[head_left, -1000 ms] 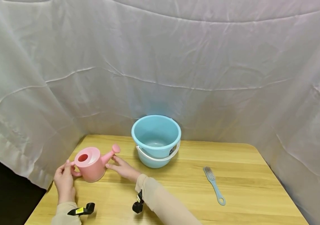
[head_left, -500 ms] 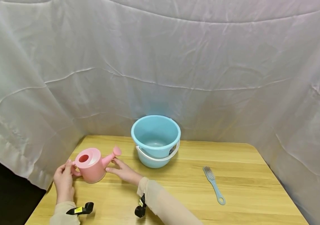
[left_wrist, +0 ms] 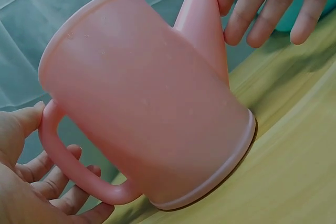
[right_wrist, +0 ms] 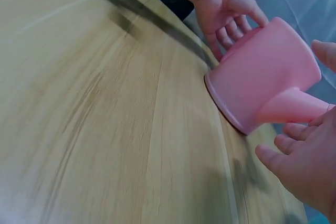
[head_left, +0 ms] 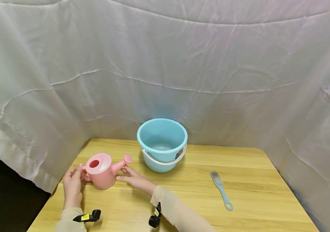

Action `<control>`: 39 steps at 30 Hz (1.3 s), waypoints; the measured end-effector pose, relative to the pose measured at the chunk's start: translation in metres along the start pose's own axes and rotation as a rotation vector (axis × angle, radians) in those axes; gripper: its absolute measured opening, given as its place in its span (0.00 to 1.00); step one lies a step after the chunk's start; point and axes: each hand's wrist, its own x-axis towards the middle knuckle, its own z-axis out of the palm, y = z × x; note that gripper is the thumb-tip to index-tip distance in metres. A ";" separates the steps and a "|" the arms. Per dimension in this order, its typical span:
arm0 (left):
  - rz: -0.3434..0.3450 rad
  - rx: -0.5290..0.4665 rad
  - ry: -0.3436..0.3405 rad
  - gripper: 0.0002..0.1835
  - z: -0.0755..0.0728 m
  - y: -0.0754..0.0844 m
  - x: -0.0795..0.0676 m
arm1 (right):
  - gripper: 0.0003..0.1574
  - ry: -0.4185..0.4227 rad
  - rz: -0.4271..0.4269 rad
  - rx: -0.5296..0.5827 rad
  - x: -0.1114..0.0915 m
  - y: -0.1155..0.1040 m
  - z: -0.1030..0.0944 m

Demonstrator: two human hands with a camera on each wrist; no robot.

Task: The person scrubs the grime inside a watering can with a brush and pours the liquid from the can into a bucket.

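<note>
A pink watering can [head_left: 102,175] stands upright at the left of the wooden table, its spout and rose pointing right. My left hand [head_left: 72,188] holds its handle [left_wrist: 73,169]: in the left wrist view the thumb lies on the top of the loop and the fingers reach around its lower part. On the other side my right hand [head_left: 138,182] touches the spout [left_wrist: 202,30]. The right wrist view has its fingers [right_wrist: 289,145] extended under the spout, with the thumb spread apart from it.
Behind and right of the can, a light blue bucket [head_left: 156,167] with a lowered white handle stands near the back edge. A blue brush [head_left: 222,190] lies at the right on the table [head_left: 257,180]. Grey curtains [head_left: 211,71] hang around the back and sides.
The watering can has slid a little to the right across the table, with both hands moving along beside it. The bucket and brush stay in place.
</note>
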 end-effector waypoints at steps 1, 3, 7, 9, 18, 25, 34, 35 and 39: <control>-0.004 0.000 -0.005 0.14 0.001 -0.001 -0.001 | 0.49 -0.003 0.005 0.002 -0.002 0.000 -0.001; -0.014 -0.007 -0.017 0.14 0.003 -0.002 -0.003 | 0.49 -0.010 0.012 0.022 -0.007 0.001 -0.004; -0.021 -0.009 -0.034 0.13 0.008 -0.003 -0.007 | 0.48 -0.027 0.003 0.049 -0.016 0.001 -0.007; -0.022 -0.003 -0.038 0.12 0.009 -0.004 -0.009 | 0.47 -0.034 -0.006 0.062 -0.020 0.002 -0.007; -0.037 0.045 -0.071 0.14 0.014 -0.009 -0.014 | 0.48 -0.026 -0.018 0.057 -0.038 0.003 -0.012; -0.039 0.061 -0.076 0.15 0.020 -0.012 -0.021 | 0.48 -0.024 -0.037 0.049 -0.049 0.007 -0.017; -0.039 0.090 -0.111 0.15 0.026 -0.018 -0.024 | 0.49 -0.017 -0.031 0.097 -0.064 0.013 -0.020; -0.036 0.100 -0.114 0.15 0.027 -0.018 -0.025 | 0.50 -0.018 -0.033 0.098 -0.066 0.014 -0.021; -0.022 0.138 -0.124 0.16 0.030 -0.019 -0.028 | 0.51 -0.025 -0.033 0.085 -0.072 0.017 -0.022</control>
